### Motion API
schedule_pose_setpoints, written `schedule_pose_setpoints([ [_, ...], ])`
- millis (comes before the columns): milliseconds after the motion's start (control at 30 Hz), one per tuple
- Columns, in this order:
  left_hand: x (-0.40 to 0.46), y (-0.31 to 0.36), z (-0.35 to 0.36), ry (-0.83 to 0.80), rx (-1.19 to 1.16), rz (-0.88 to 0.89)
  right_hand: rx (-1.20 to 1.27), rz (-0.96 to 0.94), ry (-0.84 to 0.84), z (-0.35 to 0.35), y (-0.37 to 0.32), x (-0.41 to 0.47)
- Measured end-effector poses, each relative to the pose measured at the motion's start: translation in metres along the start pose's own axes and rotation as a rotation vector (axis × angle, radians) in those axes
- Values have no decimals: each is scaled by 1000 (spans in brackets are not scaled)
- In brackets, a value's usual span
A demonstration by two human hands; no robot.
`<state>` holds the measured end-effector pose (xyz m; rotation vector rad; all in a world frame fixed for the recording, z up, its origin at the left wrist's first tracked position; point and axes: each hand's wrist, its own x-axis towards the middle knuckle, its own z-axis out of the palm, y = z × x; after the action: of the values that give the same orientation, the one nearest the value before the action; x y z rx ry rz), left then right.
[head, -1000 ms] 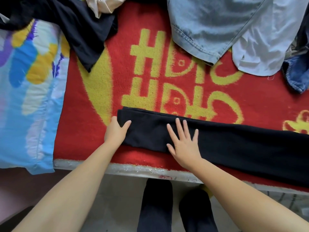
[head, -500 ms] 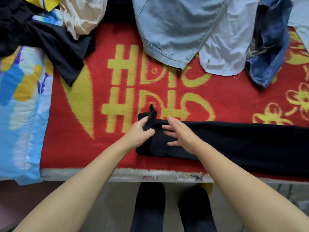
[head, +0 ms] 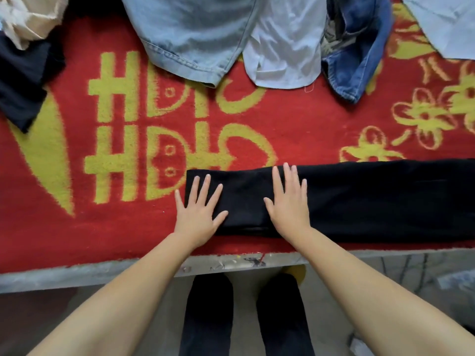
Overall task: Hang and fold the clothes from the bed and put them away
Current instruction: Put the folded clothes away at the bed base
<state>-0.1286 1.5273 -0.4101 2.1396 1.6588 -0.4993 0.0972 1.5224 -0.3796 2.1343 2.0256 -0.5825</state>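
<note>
Both hands, left (head: 197, 217) and right (head: 289, 206), flat, fingers spread, on black trousers (head: 359, 201); trousers cut off at right edge.

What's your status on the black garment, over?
Left hand and right hand flat, pressing black garment on the red blanket. Left end folded over. Unfolded clothes piled beyond, nothing obstructing.

The black garment (head: 359, 199) runs off the picture's right edge, and the pale jeans (head: 190, 34) at the bed's far edge are cut off above.
</note>
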Motion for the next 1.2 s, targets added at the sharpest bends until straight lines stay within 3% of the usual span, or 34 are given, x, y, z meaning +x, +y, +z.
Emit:
schedule_pose_setpoints([
  [67,4,2,13,11,29,-21,-153,-179,-115,21,2,-11],
  [133,6,2,19,15,44,-29,-144,-175,-270,36,8,-14],
  [300,3,11,1,25,-38,-109,-131,-181,-328,27,9,-9],
  [400,-2,19,-19,165,-612,-543,-137,-148,-370,19,20,-21],
  [467,-2,14,-30,88,-1020,-764,-157,-155,-465,12,26,-24],
  [500,-3,13,-37,64,-1081,-781,-141,-157,-498,6,26,-22],
  [600,-9,28,-65,151,-991,-649,139,-108,-473,-20,21,-14],
  [733,-23,106,-108,237,-867,-224,1008,82,-276,-70,29,-23],
  [800,-33,151,-117,214,-834,-48,1169,140,-248,-92,38,-26],
  [1000,-58,253,-110,173,-930,283,960,308,-17,-114,138,-31],
  [1133,-24,267,-73,379,-465,275,871,406,51,-109,224,-35],
  [1200,6,265,-51,266,-225,171,794,432,-29,-92,247,-32],
])
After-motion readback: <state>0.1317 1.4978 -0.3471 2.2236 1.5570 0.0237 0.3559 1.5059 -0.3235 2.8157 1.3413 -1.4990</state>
